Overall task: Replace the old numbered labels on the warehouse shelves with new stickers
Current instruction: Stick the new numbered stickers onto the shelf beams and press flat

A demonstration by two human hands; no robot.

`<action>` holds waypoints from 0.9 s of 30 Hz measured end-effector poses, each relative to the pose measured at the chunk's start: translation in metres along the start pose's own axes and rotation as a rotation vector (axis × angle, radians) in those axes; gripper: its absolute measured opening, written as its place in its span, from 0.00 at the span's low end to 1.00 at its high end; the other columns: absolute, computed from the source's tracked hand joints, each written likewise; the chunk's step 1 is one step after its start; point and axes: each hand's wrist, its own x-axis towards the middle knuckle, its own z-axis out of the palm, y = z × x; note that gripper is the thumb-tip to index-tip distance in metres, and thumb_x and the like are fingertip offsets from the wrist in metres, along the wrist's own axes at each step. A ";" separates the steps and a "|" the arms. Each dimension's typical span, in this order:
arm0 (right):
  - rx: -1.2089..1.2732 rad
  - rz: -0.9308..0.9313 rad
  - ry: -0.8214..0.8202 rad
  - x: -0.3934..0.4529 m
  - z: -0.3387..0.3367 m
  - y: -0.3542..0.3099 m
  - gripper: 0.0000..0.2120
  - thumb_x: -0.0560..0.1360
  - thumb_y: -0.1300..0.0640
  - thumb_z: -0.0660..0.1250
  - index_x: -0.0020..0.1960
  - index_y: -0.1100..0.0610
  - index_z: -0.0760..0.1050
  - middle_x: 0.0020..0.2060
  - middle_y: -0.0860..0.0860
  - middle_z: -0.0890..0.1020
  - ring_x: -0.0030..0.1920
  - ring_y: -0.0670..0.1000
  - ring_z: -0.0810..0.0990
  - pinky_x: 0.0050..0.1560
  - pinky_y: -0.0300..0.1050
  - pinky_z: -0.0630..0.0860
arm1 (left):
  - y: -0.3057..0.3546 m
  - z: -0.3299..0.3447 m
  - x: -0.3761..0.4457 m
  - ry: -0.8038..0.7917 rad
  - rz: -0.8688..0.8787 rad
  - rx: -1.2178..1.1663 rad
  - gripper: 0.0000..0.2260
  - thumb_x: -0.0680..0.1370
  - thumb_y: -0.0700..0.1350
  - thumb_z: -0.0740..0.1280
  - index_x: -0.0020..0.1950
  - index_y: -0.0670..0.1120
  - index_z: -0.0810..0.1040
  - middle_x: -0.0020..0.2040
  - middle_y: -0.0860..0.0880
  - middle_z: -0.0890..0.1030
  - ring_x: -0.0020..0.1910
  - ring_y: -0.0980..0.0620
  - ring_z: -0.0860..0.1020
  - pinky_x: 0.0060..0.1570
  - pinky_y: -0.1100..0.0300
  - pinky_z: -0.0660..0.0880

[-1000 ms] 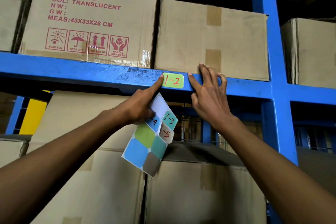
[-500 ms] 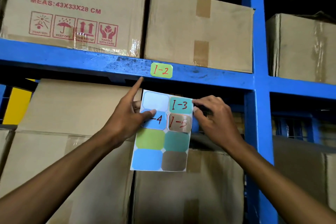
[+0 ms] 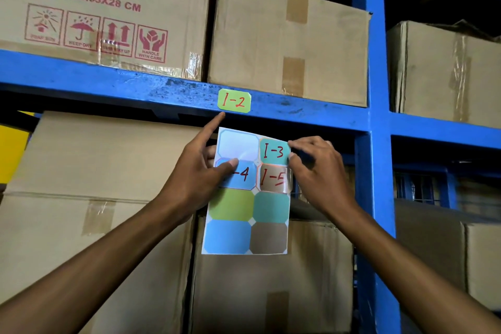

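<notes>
So the green I-2 sticker (image 3: 234,100) sits on the shelf beam's (image 3: 108,81) front edge, looks done; left hand (image 3: 195,176) pinches the sticker sheet (image 3: 244,209) just under it; right hand (image 3: 317,171) nips the I-3 sticker's (image 3: 273,151) right edge; I-3, I-4, I-5 aren't placed yet.

This is a warehouse or stockroom. Blue steel racking (image 3: 311,114) with heavy beams and uprights fills the view, and every bay is packed with taped brown cardboard cartons (image 3: 287,40). One carton (image 3: 103,8) carries red shipping print giving measurements, colour and handling symbols such as "keep dry" and "handle with care", and a green location label (image 3: 234,100) reading "1-2" is stuck to the beam.
</notes>
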 end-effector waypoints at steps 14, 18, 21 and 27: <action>-0.347 -0.375 -0.105 -0.033 -0.001 -0.031 0.15 0.72 0.50 0.63 0.51 0.59 0.79 0.63 0.58 0.75 0.65 0.53 0.64 0.61 0.49 0.58 | 0.014 0.019 -0.019 0.092 -0.040 -0.013 0.31 0.77 0.30 0.58 0.70 0.61 0.62 0.38 0.49 0.83 0.38 0.53 0.79 0.37 0.63 0.77; -0.317 -0.361 -0.150 -0.043 0.001 -0.030 0.16 0.72 0.51 0.62 0.52 0.61 0.79 0.64 0.58 0.75 0.66 0.53 0.63 0.62 0.52 0.61 | 0.017 0.025 -0.028 0.110 -0.061 0.037 0.25 0.78 0.31 0.58 0.69 0.54 0.70 0.58 0.45 0.80 0.48 0.54 0.78 0.51 0.60 0.78; -0.117 -0.253 -0.139 -0.056 0.002 -0.030 0.15 0.71 0.52 0.62 0.51 0.60 0.80 0.64 0.57 0.75 0.65 0.51 0.63 0.63 0.55 0.64 | 0.017 0.030 -0.041 0.156 -0.118 0.042 0.22 0.78 0.31 0.58 0.69 0.50 0.70 0.60 0.50 0.78 0.47 0.58 0.78 0.49 0.68 0.77; 0.131 -0.066 -0.158 -0.089 0.009 -0.040 0.05 0.66 0.57 0.68 0.39 0.58 0.80 0.61 0.55 0.77 0.64 0.55 0.70 0.58 0.47 0.58 | 0.008 0.037 -0.083 0.277 -0.294 0.051 0.19 0.78 0.33 0.58 0.66 0.46 0.74 0.53 0.54 0.78 0.42 0.64 0.76 0.38 0.77 0.73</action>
